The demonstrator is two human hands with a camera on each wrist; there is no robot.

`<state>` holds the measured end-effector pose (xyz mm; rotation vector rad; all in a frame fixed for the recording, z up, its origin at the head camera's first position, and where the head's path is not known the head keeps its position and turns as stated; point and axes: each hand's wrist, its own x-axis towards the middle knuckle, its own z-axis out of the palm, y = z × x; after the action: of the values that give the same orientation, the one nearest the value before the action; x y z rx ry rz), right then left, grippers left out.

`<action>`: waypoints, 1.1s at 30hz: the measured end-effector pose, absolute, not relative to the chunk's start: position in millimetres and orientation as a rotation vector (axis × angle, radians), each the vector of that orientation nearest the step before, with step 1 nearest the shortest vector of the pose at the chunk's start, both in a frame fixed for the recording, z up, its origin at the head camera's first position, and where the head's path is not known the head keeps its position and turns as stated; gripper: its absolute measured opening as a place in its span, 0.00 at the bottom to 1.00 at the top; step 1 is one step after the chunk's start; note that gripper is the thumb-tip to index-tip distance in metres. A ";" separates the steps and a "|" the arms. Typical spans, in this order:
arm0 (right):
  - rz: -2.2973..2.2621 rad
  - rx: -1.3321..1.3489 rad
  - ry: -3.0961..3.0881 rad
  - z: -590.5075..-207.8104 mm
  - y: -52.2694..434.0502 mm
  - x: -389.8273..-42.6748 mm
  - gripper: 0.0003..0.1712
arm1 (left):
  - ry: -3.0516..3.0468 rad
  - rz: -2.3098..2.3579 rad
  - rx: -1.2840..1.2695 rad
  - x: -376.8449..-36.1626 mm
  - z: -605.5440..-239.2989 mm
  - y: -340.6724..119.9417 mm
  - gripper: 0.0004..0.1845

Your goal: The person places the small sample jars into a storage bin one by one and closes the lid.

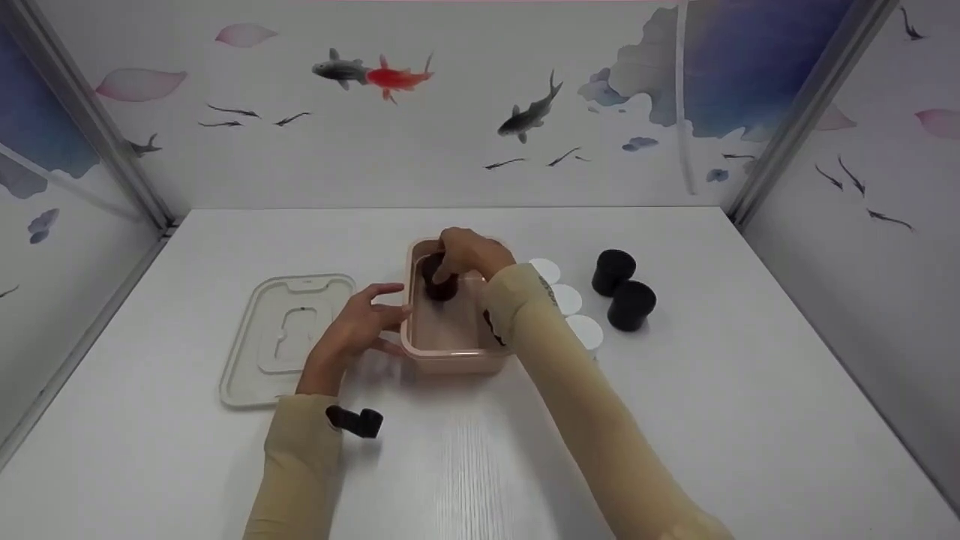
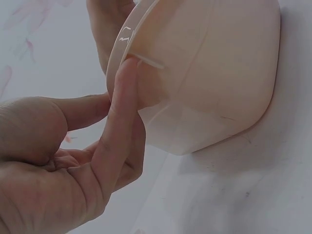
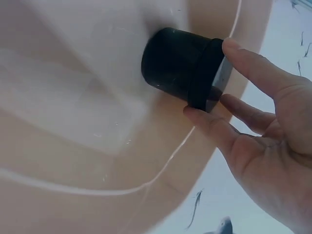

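A pale pink rectangular plastic container (image 1: 450, 352) is seen at the middle of the white table (image 1: 750, 420), and a small black cylindrical cup (image 1: 439, 281) is held inside it, at the container's 12 o'clock end. The cup is gripped by the right hand (image 1: 469, 255), which is reached in from above with the wrist bent down and the beige-sleeved forearm stretched back toward 5 o'clock; in the right wrist view the cup (image 3: 183, 66) is pinched at its rim between the fingertips (image 3: 234, 48), the fingers only lightly bent and the palm kept clear of it, the cup's base at or just above the container's floor (image 3: 73, 97). The container's wall at 9 o'clock is touched by the left hand (image 1: 360, 322), its fingers nearly straight and spread, the forearm lying back toward 6 o'clock; in the left wrist view one fingertip (image 2: 127, 68) is pressed against the container's rim (image 2: 122, 39), and nothing is gripped. A clear rectangular plastic lid (image 1: 285, 337) is laid flat at 9 o'clock of the container, just beyond the left hand. At 3 o'clock, three white round lids (image 1: 566, 300) are lined up beside the container, and two more black cylindrical cups (image 1: 622, 292) are stood just past them, touching or almost touching each other.
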<state>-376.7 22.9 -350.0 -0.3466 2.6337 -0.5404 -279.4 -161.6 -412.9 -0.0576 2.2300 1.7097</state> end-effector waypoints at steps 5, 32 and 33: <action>-0.593 -0.390 2.610 -335.7 31.3 -376.0 0.37 | 2.226 1.715 -0.049 -280.3 -413.8 -162.4 0.33; -1.112 -0.802 2.734 -295.4 120.0 -323.2 0.26 | 2.229 1.700 -0.005 -279.4 -416.0 -162.1 0.34; -1.131 -0.793 2.735 -296.4 123.2 -320.3 0.26 | 2.227 1.700 -0.001 -279.4 -415.8 -161.6 0.34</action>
<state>-320.3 123.2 -296.4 -0.7928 2.7349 -1.1309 -279.4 -161.6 -415.8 -0.0007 2.2275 1.7005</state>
